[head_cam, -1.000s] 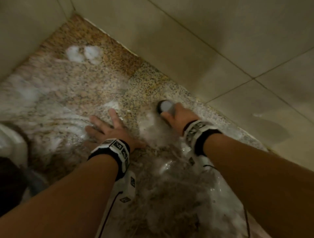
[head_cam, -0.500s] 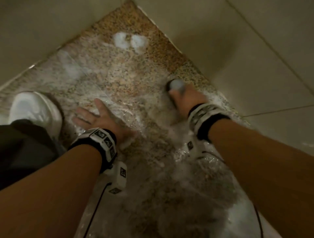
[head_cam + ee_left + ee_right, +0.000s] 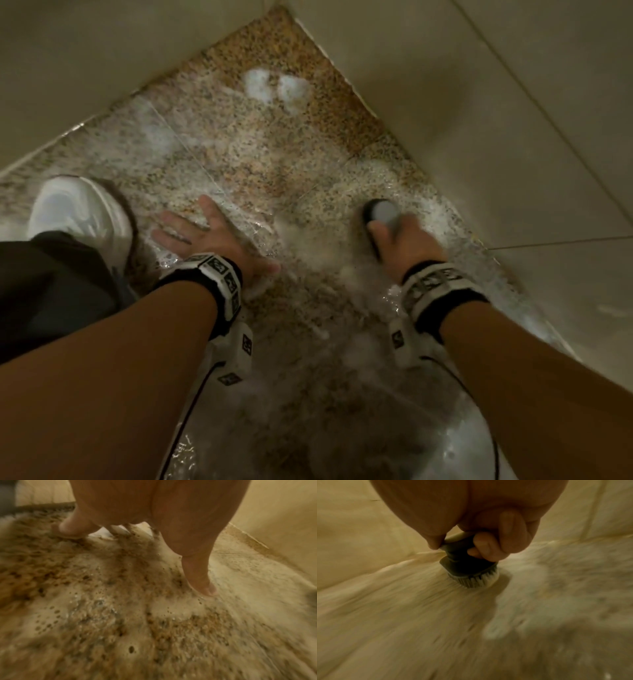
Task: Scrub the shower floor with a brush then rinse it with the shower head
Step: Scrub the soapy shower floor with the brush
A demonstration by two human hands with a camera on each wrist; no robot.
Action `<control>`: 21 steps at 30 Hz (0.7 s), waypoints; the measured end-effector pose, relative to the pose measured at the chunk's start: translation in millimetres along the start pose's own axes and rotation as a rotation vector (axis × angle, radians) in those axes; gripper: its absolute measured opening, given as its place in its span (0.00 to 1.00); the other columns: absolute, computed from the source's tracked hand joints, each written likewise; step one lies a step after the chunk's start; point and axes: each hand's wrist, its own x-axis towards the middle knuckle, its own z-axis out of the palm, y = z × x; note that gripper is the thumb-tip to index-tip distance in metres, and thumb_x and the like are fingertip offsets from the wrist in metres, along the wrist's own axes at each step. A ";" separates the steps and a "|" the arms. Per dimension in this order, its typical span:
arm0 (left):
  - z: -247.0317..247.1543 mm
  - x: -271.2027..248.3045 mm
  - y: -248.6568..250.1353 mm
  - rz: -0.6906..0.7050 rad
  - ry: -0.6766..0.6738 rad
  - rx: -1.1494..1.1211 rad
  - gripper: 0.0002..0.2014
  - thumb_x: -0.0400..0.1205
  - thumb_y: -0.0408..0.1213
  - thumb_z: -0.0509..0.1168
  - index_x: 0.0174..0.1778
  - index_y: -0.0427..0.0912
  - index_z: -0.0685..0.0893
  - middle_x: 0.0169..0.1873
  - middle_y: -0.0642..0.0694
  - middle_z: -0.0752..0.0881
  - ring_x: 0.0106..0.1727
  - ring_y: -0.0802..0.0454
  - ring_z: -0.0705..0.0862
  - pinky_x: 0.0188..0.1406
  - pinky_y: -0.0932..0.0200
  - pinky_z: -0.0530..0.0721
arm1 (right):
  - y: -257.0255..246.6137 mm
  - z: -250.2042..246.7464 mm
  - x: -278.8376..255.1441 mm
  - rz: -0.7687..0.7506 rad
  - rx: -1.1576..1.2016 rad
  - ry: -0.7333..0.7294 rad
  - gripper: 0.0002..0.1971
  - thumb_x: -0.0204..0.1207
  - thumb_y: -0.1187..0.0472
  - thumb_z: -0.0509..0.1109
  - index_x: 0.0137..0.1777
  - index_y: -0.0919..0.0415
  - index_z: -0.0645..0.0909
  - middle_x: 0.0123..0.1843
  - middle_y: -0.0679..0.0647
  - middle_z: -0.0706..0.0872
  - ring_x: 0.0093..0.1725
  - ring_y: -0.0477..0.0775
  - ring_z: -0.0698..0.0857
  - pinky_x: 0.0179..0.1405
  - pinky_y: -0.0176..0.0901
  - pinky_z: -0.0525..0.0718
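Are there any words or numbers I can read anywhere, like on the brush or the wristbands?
No words or numbers can be read.
The wristbands carry only black-and-white square patterns, no letters.
The brush shows no label.
The floor and wall tiles are bare of writing.

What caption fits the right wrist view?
Right hand grips a dark brush, bristles down on the foamy shower floor.

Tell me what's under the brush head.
The brush in the right hand presses its pale bristles onto the foamy speckled shower floor. The patch directly beneath the bristles is covered, so its state cannot be seen.
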 end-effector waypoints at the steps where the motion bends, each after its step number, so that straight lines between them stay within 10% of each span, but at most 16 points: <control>1: 0.3 1.1 0.2 -0.004 0.002 0.015 0.82 0.58 0.75 0.81 0.86 0.56 0.21 0.84 0.31 0.22 0.86 0.23 0.28 0.81 0.17 0.52 | 14.5 -14.0 7.4 0.121 0.049 0.063 0.37 0.84 0.33 0.56 0.79 0.64 0.65 0.67 0.65 0.83 0.60 0.67 0.84 0.48 0.49 0.75; 5: 1.3 3.7 2.1 -0.029 0.017 0.032 0.83 0.56 0.76 0.81 0.85 0.55 0.20 0.84 0.29 0.23 0.86 0.21 0.30 0.82 0.17 0.49 | 14.6 -34.3 39.8 0.284 0.123 0.185 0.38 0.82 0.30 0.53 0.76 0.62 0.72 0.72 0.66 0.81 0.67 0.70 0.82 0.58 0.57 0.77; 12: 3.2 3.1 3.8 -0.046 0.030 0.063 0.82 0.57 0.78 0.78 0.86 0.53 0.21 0.85 0.27 0.25 0.87 0.20 0.33 0.82 0.17 0.49 | -75.8 31.7 -2.5 -0.145 0.058 -0.080 0.31 0.84 0.34 0.57 0.74 0.59 0.69 0.47 0.53 0.83 0.37 0.56 0.81 0.31 0.45 0.75; 16: 0.3 -3.7 3.2 -0.050 0.056 0.117 0.81 0.58 0.80 0.76 0.86 0.52 0.21 0.86 0.26 0.28 0.88 0.19 0.39 0.81 0.16 0.54 | -29.7 57.6 -47.9 -0.143 -0.006 -0.237 0.34 0.83 0.31 0.58 0.73 0.60 0.73 0.52 0.55 0.83 0.41 0.56 0.78 0.38 0.46 0.76; 21: -3.2 -9.5 1.4 -0.031 0.010 0.084 0.83 0.56 0.77 0.80 0.87 0.56 0.23 0.87 0.30 0.27 0.88 0.21 0.37 0.78 0.13 0.52 | 27.9 31.1 -38.3 0.102 -0.008 -0.053 0.35 0.79 0.26 0.57 0.58 0.60 0.80 0.50 0.59 0.88 0.43 0.61 0.84 0.38 0.48 0.80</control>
